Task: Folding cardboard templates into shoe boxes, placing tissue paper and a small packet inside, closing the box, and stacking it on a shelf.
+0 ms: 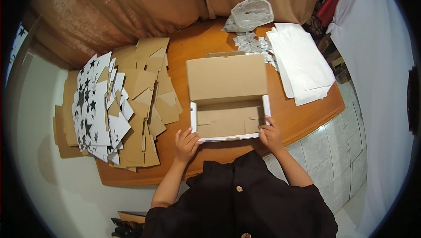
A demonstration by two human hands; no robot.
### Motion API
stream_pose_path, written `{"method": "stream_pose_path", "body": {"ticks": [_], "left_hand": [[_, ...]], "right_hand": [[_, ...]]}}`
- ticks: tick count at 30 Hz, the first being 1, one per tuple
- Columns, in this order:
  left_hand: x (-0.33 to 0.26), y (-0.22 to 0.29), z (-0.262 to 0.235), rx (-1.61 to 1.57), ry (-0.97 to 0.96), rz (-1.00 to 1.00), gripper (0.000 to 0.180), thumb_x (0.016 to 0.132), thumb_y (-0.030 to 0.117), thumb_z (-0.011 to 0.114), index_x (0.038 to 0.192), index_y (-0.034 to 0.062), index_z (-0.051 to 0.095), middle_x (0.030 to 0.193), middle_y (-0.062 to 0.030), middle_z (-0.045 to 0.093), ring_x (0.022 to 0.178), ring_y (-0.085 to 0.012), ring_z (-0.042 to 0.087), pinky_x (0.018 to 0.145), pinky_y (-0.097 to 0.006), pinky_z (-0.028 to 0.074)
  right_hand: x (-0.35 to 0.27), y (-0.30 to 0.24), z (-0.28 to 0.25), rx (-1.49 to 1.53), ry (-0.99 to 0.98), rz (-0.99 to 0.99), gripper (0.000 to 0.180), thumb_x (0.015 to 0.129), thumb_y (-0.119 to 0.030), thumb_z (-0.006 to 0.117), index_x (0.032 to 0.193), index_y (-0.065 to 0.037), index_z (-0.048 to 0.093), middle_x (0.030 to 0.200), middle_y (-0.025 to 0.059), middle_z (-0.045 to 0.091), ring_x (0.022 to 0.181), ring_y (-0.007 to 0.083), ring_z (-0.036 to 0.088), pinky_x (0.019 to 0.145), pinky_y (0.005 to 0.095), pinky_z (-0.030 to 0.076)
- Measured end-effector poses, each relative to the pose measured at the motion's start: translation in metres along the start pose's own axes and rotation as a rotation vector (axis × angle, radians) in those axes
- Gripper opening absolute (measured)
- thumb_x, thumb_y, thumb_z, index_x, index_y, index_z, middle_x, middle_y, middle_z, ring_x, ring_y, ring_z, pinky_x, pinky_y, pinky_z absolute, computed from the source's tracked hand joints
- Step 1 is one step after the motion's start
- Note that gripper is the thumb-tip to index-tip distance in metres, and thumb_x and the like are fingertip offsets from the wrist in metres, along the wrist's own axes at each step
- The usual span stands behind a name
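Note:
An open cardboard box (228,122) with white outer walls and a raised brown lid (226,78) sits on the wooden table (193,49) in front of me. My left hand (187,143) rests with its fingers on the box's near left corner. My right hand (270,135) grips the near right corner, fingers curled over the rim. The box's inside is brown and holds nothing that I can see.
A big pile of flat box blanks (120,102), brown and white with black stars, covers the table's left side. White sheets (302,65) lie stacked at the right. A crumpled plastic bag (249,15) and small silvery packets (252,44) sit at the back. Tiled floor (333,154) lies to the right.

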State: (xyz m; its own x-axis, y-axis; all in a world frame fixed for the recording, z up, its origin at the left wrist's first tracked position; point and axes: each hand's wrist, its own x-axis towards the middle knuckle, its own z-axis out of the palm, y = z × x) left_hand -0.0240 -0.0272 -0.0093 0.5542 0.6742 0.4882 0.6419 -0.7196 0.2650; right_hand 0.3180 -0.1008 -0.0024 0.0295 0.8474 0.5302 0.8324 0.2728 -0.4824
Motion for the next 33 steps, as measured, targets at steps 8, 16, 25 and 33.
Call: {"method": "stream_pose_path", "body": {"ticks": [8,16,25,33], "left_hand": [[-0.024,-0.015,-0.019,0.047,0.070,-0.163,0.019,0.081,0.028,0.063,0.086,0.0099,0.066,0.096,-0.0029,0.064,0.107,-0.0287,0.053,0.090,-0.044,0.034],[-0.005,0.001,-0.030,0.031,0.105,-0.204,0.026,0.087,0.025,0.051,0.102,0.0068,0.063,0.101,-0.0092,0.062,0.105,-0.0294,0.054,0.094,-0.046,0.033],[0.083,0.022,-0.017,-0.141,0.409,-0.083,0.018,0.082,0.017,0.054,0.093,0.0061,0.062,0.091,-0.0108,0.061,0.089,-0.0288,0.056,0.085,-0.044,0.038],[0.141,0.060,-0.004,-0.379,0.408,0.073,0.012,0.077,0.011,0.058,0.086,0.0058,0.063,0.081,-0.0091,0.060,0.078,-0.0272,0.058,0.072,-0.039,0.043]], "right_hand": [[0.034,-0.021,0.029,0.181,-0.047,-0.042,0.011,0.077,-0.008,0.060,0.068,-0.003,0.064,0.082,0.0076,0.066,0.104,0.0308,0.059,0.086,0.0379,0.048],[0.044,0.034,0.004,0.040,0.236,0.164,0.019,0.078,-0.007,0.057,0.094,-0.002,0.065,0.098,0.0154,0.063,0.098,0.0337,0.058,0.086,0.0420,0.045],[0.071,0.121,-0.045,-0.594,-0.179,0.738,0.042,0.071,-0.021,0.068,0.109,-0.007,0.057,0.106,0.0105,0.057,0.106,0.0273,0.049,0.085,0.0524,0.039],[0.066,0.127,-0.023,-0.491,0.044,0.627,0.051,0.071,-0.028,0.065,0.118,-0.010,0.054,0.122,0.0131,0.050,0.120,0.0275,0.041,0.102,0.0594,0.025]]}}
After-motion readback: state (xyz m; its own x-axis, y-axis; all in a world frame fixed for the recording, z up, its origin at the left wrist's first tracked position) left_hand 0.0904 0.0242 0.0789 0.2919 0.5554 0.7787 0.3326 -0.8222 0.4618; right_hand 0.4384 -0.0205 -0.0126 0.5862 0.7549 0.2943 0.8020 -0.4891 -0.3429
